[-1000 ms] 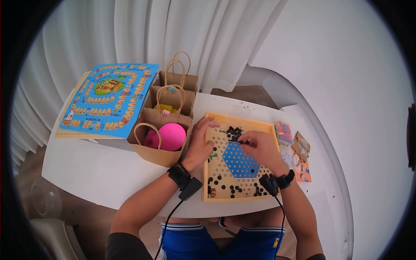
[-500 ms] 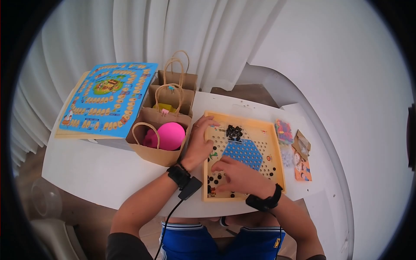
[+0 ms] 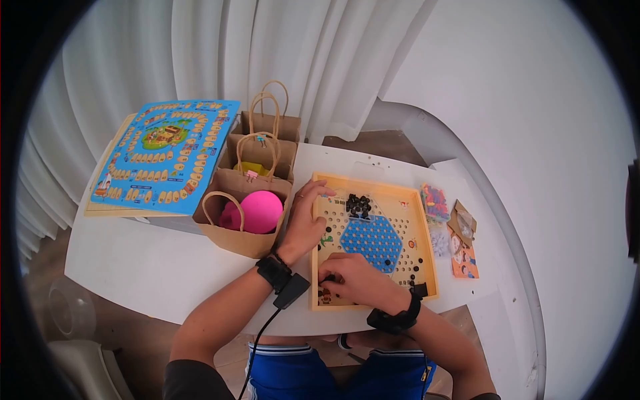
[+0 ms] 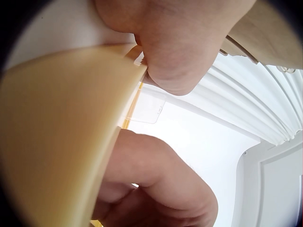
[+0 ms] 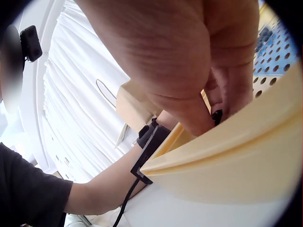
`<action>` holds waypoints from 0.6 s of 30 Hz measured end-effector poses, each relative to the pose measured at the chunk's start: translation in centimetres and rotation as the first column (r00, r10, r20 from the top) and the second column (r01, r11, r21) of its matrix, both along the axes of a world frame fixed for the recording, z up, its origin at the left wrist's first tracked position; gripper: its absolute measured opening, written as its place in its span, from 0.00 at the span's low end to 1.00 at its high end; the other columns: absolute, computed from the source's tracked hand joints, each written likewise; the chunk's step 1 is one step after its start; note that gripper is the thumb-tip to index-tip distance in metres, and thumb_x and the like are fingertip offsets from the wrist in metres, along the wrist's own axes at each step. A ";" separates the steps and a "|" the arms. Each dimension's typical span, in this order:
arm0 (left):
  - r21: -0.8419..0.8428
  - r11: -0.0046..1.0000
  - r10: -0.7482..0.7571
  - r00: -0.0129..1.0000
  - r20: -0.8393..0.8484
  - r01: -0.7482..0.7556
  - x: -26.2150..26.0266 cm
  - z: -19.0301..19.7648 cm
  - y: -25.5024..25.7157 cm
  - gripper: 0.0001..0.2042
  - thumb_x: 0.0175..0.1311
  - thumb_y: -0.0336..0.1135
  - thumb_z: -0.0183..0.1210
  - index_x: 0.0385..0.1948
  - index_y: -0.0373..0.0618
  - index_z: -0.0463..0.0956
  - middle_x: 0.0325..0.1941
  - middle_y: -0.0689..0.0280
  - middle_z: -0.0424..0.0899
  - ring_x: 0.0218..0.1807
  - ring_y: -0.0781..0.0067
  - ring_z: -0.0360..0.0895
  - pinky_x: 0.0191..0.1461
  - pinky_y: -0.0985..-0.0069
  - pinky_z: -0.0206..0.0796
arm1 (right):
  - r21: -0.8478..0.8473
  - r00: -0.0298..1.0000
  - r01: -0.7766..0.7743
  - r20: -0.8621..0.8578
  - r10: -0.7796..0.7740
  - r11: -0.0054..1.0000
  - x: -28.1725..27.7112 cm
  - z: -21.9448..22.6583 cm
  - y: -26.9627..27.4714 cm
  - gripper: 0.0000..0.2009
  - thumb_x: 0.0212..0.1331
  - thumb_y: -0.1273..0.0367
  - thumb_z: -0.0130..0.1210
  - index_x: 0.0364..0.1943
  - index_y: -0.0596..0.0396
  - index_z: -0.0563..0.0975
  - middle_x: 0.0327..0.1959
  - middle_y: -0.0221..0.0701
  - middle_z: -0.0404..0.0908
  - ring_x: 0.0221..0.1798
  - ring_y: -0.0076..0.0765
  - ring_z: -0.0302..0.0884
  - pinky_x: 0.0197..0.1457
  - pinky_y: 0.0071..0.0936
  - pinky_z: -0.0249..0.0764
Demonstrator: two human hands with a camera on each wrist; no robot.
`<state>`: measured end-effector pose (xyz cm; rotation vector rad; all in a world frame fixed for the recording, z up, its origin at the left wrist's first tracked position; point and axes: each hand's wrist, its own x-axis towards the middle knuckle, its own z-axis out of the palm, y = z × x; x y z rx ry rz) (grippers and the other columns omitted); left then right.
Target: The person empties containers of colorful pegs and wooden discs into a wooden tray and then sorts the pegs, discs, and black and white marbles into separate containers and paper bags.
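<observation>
A wooden game board point(image 3: 432, 267) with a raised rim and a blue hexagon point(image 3: 371, 244) lies on the table. The left hand point(image 3: 305, 223) grips its left rim, fingers over the edge. Over the board's lower left corner, the right hand point(image 3: 357, 279) pinches a black piece point(image 5: 217, 117) between thumb and fingers, seen in the right wrist view. Black pieces point(image 3: 359, 206) fill a small clear box at the board's top. More black pieces point(image 3: 415, 269) lie at the lower right; others at the lower left are partly hidden by the right hand.
Paper bags point(image 3: 241, 245), one with a pink ball point(image 3: 261, 211), stand left of the board. A blue printed game sheet point(image 3: 167, 150) lies farther left. Right of the board are a box of coloured pieces point(image 3: 435, 202), a clear bag point(image 3: 440, 240) and an orange card point(image 3: 465, 262).
The right hand has moved from the clear box down to the board's lower left corner, and its fingers have closed on a piece. The left hand has stayed on the rim.
</observation>
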<state>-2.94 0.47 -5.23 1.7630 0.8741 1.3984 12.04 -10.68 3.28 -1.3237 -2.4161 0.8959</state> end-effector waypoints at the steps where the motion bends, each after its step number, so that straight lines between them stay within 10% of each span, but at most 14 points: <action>1: 0.001 1.000 0.002 1.000 0.001 -0.002 0.0 0.0 0.0 0.29 0.45 0.12 0.48 0.54 0.45 0.75 0.73 0.53 0.70 0.82 0.47 0.56 0.84 0.60 0.47 | 0.011 1.000 -0.004 -0.027 0.004 1.000 0.4 0.0 0.1 0.06 0.55 0.74 0.64 0.36 0.58 0.83 0.36 0.41 0.85 0.42 0.51 0.85 0.48 0.41 0.81; 5: 0.008 1.000 0.010 1.000 -0.001 -0.010 0.0 -0.1 0.1 0.29 0.46 0.12 0.48 0.54 0.45 0.75 0.73 0.52 0.70 0.81 0.47 0.57 0.84 0.60 0.47 | 0.034 0.998 0.016 -0.060 -0.014 0.999 2.1 0.2 0.7 0.06 0.59 0.74 0.65 0.39 0.58 0.84 0.34 0.37 0.85 0.31 0.33 0.85 0.36 0.29 0.80; 14: 0.005 1.000 0.012 1.000 -0.006 -0.012 0.1 -0.2 0.1 0.30 0.45 0.10 0.49 0.54 0.44 0.75 0.73 0.53 0.69 0.81 0.49 0.58 0.83 0.63 0.50 | -0.008 0.840 0.482 -0.281 -0.465 0.876 7.0 2.1 7.6 0.08 0.59 0.76 0.63 0.42 0.62 0.83 0.38 0.39 0.87 0.30 0.33 0.86 0.36 0.30 0.82; 18: -0.012 1.000 -0.006 1.000 0.017 0.006 0.1 -0.2 0.2 0.30 0.45 0.10 0.49 0.54 0.43 0.74 0.73 0.53 0.68 0.81 0.50 0.59 0.83 0.64 0.50 | 0.143 0.913 0.392 -0.186 -0.364 0.909 6.5 1.5 8.5 0.12 0.61 0.78 0.62 0.49 0.60 0.82 0.42 0.35 0.87 0.36 0.30 0.87 0.42 0.29 0.83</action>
